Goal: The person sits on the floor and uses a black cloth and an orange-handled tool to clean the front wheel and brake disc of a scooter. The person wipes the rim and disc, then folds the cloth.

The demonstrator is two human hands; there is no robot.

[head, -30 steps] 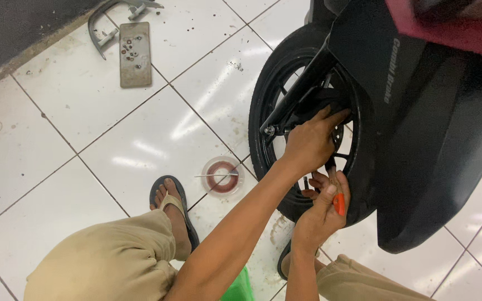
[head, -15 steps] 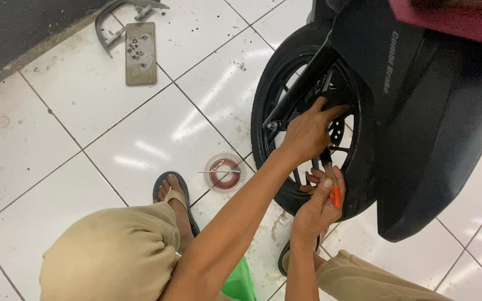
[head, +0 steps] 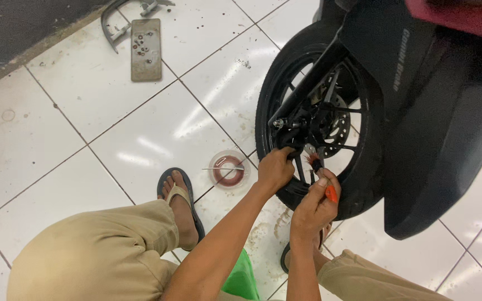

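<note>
White tile floor (head: 140, 134), small round dish (head: 229, 169) left of wheel (head: 319, 120). Left hand (head: 274, 170) dropped lower, now gripping rim; right hand (head: 314, 209) still pinching orange brush (head: 322, 179) at spokes.

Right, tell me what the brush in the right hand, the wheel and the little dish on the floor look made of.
Brush: orange handle looks like glossy plastic; reddish bristles, fibre unclear.
Wheel: tyre looks like matte black rubber; spokes black painted metal, probably cast; the drilled disc is bare grey metal.
Dish: clear, see-through rim, plastic or glass, with a reddish ring inside.
Floor: glossy white ceramic tile, reflecting light.
</note>
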